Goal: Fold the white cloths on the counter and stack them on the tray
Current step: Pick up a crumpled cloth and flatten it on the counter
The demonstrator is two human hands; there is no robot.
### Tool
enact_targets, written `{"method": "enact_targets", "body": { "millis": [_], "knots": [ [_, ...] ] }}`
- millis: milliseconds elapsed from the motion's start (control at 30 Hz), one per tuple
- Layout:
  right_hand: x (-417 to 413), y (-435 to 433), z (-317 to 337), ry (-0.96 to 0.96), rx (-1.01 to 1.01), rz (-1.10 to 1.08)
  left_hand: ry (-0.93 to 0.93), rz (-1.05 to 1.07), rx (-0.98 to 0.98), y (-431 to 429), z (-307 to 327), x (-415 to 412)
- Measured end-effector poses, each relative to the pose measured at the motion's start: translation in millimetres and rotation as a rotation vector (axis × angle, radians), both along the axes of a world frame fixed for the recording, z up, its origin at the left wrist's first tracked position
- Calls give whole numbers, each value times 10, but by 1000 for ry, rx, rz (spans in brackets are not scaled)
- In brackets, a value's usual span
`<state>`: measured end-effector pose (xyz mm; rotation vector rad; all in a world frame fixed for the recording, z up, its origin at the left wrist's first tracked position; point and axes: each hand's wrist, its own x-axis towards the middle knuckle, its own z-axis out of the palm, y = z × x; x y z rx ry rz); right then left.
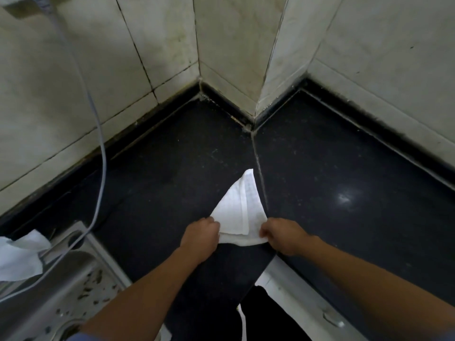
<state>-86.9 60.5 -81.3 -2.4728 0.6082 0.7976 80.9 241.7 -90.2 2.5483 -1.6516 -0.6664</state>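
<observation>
**Head view: both hands pinch a folded white cloth on the dark surface**

Head camera looks down into the corner of a black speckled surface (332, 168), where pale tiled walls (234, 45) meet at an angle. A white cloth (242, 212) lies flat on it near the front edge, folded into a layered triangle. Its point aims away from the person and ends just beside a pale seam (258, 156) that runs across the stone toward the wall corner.

The left hand (200, 236) is at the cloth's near left corner, fingers curled in and pinching the fabric. The right hand (282, 237) does the same at the near right corner, thumb and fingers closed on the edge. Both forearms reach in from the bottom of the frame, and the cloth's near edge stretches between the two hands.

A second white cloth (19, 257), crumpled and unfolded, sits well apart at the far left, draped over the rim of a steel sink (81, 291) whose drainer is flecked with dark bits. A grey cable (101, 156) hangs down the left wall and trails across the sink. Below the front edge on the right, a white cabinet front (302, 303) shows. A bright spot of glare (344, 198) lies on the stone to the right of the cloth.
</observation>
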Motion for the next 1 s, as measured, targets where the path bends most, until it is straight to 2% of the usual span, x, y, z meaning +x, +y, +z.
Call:
{"method": "enact_targets", "body": {
  "millis": [133,200,333,400,500,700,867,1000],
  "knots": [
    [134,-36,22,-95,-51,-18,25,9,3,-97,-19,10],
    [208,-40,-8,-98,-31,-11,93,126,-20,-127,-61,61],
    [251,-43,-103,-102,-18,-24,401,775,-260,-131,-64,241],
    [260,-56,-121,-105,-16,-15,490,1089,-283,-126,-38,352],
    [303,-80,-108,-86,-6,8,576,1325,-271,-67,-95,492],
    [411,-152,-72,-20,11,79,647,1316,-184,25,-78,393],
    [604,-230,2,-206,-76,61,612,1221,-115,161,-14,117],
    [671,-202,-62,-150,-96,117,625,1246,-129,252,-51,-99]
  ]
}}
